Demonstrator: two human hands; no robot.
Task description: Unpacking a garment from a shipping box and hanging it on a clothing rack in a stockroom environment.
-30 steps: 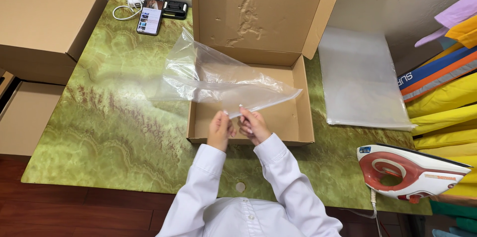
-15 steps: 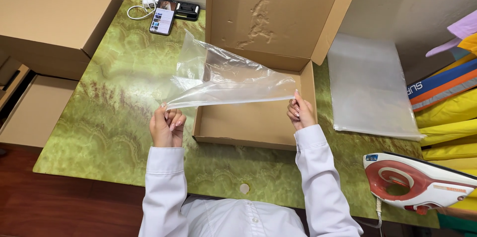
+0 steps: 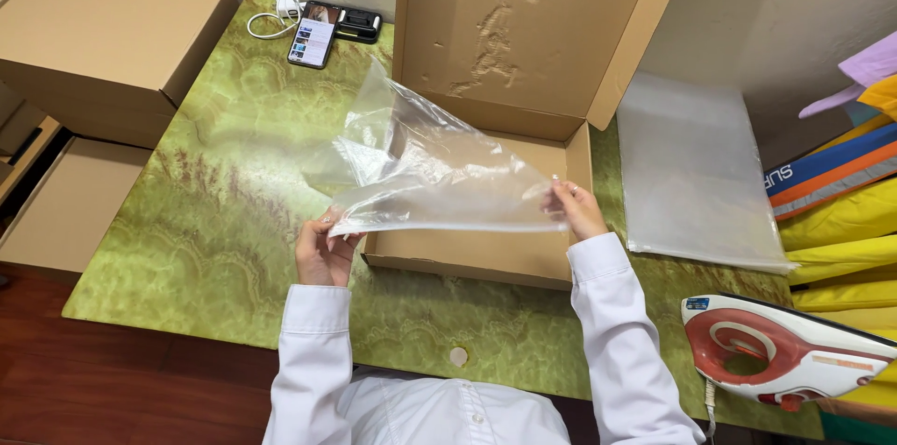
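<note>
Plastic bag (image 3: 439, 179) hangs stretched over the open cardboard box (image 3: 486, 244); left hand (image 3: 322, 254) pinches its seven o'clock corner, right hand (image 3: 575, 209) its three o'clock corner. Bare counter (image 3: 224, 183) lies at nine o'clock.

Soft, even light fills the room, seemingly from overhead, and shadows stay faint. The clear plastic bag (image 3: 439, 179) catches pale glare along its creases, and the green marbled table (image 3: 224, 202) shows a mild sheen. Everything looks sharp, with no motion blur. Straight lines bow slightly near the edges.
</note>
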